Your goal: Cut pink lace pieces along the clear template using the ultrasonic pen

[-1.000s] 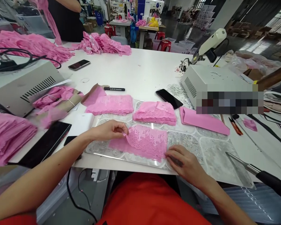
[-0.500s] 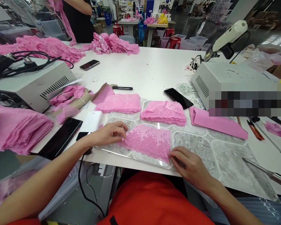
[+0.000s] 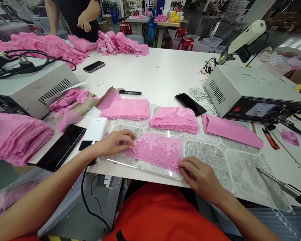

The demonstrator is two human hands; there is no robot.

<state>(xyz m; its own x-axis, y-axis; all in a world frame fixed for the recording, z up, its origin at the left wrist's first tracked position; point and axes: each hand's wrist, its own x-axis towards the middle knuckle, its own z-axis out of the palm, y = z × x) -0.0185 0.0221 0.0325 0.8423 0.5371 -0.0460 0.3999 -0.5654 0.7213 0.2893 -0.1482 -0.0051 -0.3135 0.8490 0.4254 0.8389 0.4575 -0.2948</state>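
Observation:
A piece of pink floral lace (image 3: 158, 150) with a scalloped lower edge lies flat on a clear sheet over a grey marbled mat (image 3: 205, 157) in front of me. My left hand (image 3: 118, 142) is at its left end, thumb and fingers closed on the edge. At the lower right corner my right hand (image 3: 199, 172) pinches the lace between thumb and fingertips. Just behind it sit two stacks of pink lace pieces, a left stack (image 3: 126, 108) and a right stack (image 3: 174, 118). A folded pink piece (image 3: 232, 130) lies to the right.
Grey machine boxes stand left (image 3: 32, 87) and right (image 3: 261, 90). A metal-tipped hand tool (image 3: 281, 182) points in from the right. Phones (image 3: 190, 103), a black marker (image 3: 129, 92) and a pink fabric pile (image 3: 17, 135) lie around. Across the table, a co-worker (image 3: 76, 16) stands by pink fabric.
The lace and my hands stay nearly in place; the view shifts slightly. Across the table, the co-worker's hand has come into view and the raised pink fabric has gone down toward the pile.

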